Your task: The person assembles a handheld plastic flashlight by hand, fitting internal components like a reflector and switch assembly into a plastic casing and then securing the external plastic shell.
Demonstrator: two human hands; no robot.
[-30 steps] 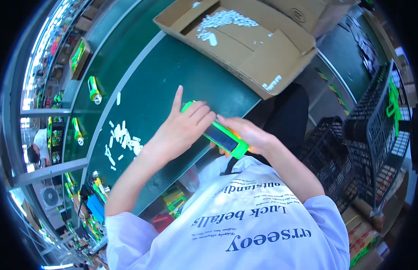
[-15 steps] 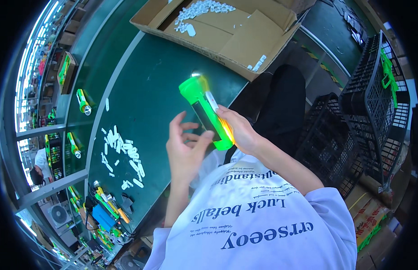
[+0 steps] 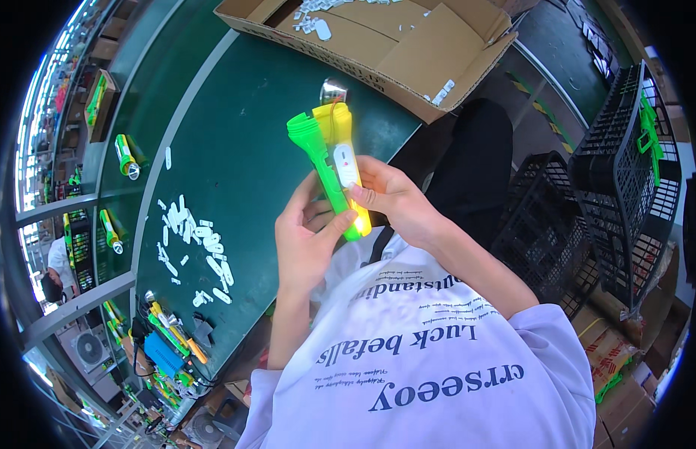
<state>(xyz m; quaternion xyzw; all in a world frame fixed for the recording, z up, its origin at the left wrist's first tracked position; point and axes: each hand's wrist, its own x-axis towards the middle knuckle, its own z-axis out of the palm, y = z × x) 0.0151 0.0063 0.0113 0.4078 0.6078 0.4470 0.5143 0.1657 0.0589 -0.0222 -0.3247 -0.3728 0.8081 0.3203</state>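
Flashlight [image 3: 329, 161], green and yellow, was clamped at its handle by left hand [image 3: 307, 243] and right hand [image 3: 393, 198] fingers [image 3: 336, 224], above the green worktop [image 3: 235, 150].

Two hands [image 3: 307, 239] [image 3: 393, 196] – one flashlight [image 3: 329, 161], two crates [image 3: 625, 172].

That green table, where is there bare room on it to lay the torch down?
The widest bare patch of the green table lies between the cardboard box and the scattered white pieces, just ahead of the torch. It is crowded by those pieces and at the tools on the near left corner.
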